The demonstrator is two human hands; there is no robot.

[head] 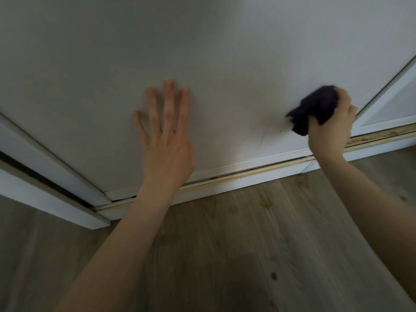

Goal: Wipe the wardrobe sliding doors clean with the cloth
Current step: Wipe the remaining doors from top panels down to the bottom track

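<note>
A white sliding wardrobe door (pixel 202 52) fills the upper part of the view. My left hand (pixel 167 136) lies flat on its lower part, fingers straight and spread. To the right, my right hand (pixel 331 129) grips a bunched dark purple cloth (pixel 313 106) and holds it against the door low down, near its right edge. A thin dark mark (pixel 261 138) shows on the door just left of the cloth.
A second white door panel (pixel 391 104) stands at the far right. The floor track (pixel 247 174) below the doors is yellowed and dirty. A white door frame (pixel 45 176) runs along the left. Wood-look flooring (pixel 225 255) covers the foreground.
</note>
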